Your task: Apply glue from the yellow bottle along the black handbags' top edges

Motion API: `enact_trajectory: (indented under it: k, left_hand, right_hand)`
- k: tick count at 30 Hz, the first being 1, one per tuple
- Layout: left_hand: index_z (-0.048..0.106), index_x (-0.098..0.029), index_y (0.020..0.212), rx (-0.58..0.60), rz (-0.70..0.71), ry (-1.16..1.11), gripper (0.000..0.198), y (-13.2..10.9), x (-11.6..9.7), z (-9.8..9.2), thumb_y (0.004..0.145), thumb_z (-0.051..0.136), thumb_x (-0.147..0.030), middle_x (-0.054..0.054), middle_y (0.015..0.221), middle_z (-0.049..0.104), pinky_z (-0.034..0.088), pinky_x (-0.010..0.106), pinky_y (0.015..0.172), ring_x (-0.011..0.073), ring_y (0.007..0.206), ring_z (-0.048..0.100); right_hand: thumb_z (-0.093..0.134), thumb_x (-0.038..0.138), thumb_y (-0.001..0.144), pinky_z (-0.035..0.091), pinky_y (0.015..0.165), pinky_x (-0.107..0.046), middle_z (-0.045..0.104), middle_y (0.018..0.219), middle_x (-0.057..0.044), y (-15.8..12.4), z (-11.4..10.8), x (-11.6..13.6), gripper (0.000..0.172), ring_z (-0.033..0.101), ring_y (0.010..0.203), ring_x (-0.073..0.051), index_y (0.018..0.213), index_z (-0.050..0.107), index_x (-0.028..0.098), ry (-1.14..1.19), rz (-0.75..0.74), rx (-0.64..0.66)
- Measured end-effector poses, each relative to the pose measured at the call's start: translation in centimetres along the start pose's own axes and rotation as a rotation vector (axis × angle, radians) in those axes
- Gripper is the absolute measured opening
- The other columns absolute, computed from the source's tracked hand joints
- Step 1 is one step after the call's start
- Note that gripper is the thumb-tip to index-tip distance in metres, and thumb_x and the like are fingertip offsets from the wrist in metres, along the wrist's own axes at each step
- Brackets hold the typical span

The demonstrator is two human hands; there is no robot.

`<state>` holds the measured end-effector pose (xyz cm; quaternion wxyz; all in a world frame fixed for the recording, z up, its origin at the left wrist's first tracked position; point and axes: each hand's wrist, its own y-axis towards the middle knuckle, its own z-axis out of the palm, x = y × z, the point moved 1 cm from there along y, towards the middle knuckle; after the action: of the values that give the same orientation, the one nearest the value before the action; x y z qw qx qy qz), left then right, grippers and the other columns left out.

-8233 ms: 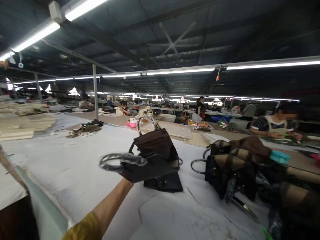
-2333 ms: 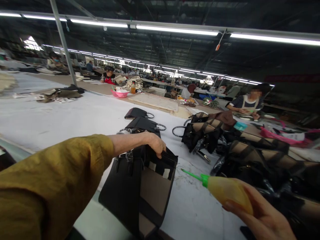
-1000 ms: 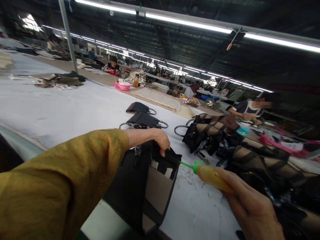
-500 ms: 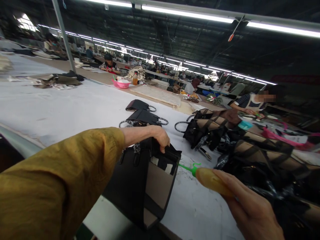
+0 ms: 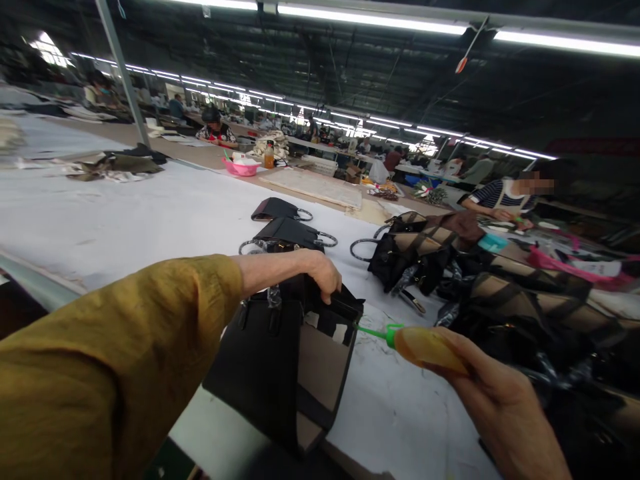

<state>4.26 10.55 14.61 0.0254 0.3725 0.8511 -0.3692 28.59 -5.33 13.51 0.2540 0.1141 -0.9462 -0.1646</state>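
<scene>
A black handbag [image 5: 257, 370] with an open side lies tilted at the table's near edge. Tan lining shows inside it, along with pale patches near its upper edge. My left hand [image 5: 324, 275] reaches across the bag, its fingers curled down onto the upper rim and closed on it; the fingertips are partly hidden. In my right hand [image 5: 493, 383] is a yellowish glue bottle [image 5: 425, 348] with a long green nozzle. The nozzle's tip is at the bag's right upper edge, by the lining; whether it touches is too small to tell.
Further black bags [image 5: 287, 232] lie just beyond my left hand. A heap of black and tan bags [image 5: 530, 300] fills the right side. Behind are a pink basin [image 5: 241, 167], a flat board [image 5: 313, 187] and a metal post [image 5: 123, 73]. A co-worker [image 5: 505, 197] sits at right.
The glue bottle has turned slightly in my right hand, its nozzle still at the bag's edge. The bag's lower part has shifted a little to the right. My left hand keeps its hold.
</scene>
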Motion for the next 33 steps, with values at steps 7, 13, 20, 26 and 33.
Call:
enact_trajectory:
  k: [7, 13, 20, 26, 33]
  left_hand:
    - [0.069, -0.017, 0.101, -0.015, -0.001, 0.036, 0.036, -0.9, -0.6, 0.3, 0.066, 0.062, -0.018, 0.002, 0.087, 0.07, 0.043, 0.025, 0.065, 0.0182, 0.072, 0.058]
    - [0.068, -0.016, 0.103, -0.057, -0.025, 0.079, 0.035, -1.8, -1.3, 0.4, 0.068, 0.062, -0.019, 0.004, 0.089, 0.07, 0.043, 0.026, 0.063, 0.0192, 0.072, 0.058]
    - [0.067, -0.016, 0.106, -0.059, -0.031, 0.095, 0.037, -3.5, -2.8, 0.4, 0.071, 0.058, -0.015, 0.002, 0.089, 0.07, 0.043, 0.024, 0.064, 0.0171, 0.072, 0.058]
    - [0.068, -0.016, 0.101, -0.076, -0.042, 0.134, 0.033, -4.2, -3.2, 0.5, 0.07, 0.058, -0.017, 0.003, 0.086, 0.07, 0.043, 0.023, 0.06, 0.0164, 0.068, 0.058]
    - [0.067, -0.016, 0.102, -0.09, -0.039, 0.17, 0.033, -4.7, -3.0, 0.6, 0.072, 0.056, -0.02, 0.003, 0.088, 0.069, 0.043, 0.023, 0.059, 0.0163, 0.069, 0.058]
  right_hand:
    - [0.052, 0.046, 0.08, 0.054, 0.069, -0.034, 0.071, 0.096, -0.005, -0.3, 0.0, 0.1, 0.038, 0.066, 0.083, -0.027, 0.107, 0.066, 0.023, 0.021, 0.01, 0.006]
    - [0.054, 0.041, 0.079, 0.053, 0.077, -0.036, 0.07, 0.101, -0.005, -1.0, 0.1, 0.2, 0.035, 0.066, 0.088, -0.028, 0.106, 0.066, 0.022, 0.059, -0.01, 0.034]
    - [0.05, 0.037, 0.079, 0.055, 0.07, -0.038, 0.07, 0.099, -0.005, -2.3, -0.1, 0.3, 0.033, 0.067, 0.084, -0.028, 0.104, 0.066, 0.023, 0.001, -0.038, 0.106]
    - [0.047, 0.03, 0.08, 0.056, 0.072, -0.036, 0.069, 0.104, -0.002, -4.0, 0.3, 0.0, 0.034, 0.066, 0.089, -0.026, 0.11, 0.062, 0.025, -0.039, -0.101, 0.13]
    - [0.051, 0.032, 0.084, 0.055, 0.068, -0.026, 0.07, 0.101, -0.001, -5.3, 0.5, 0.3, 0.029, 0.068, 0.083, -0.021, 0.111, 0.06, 0.025, -0.016, -0.187, 0.138]
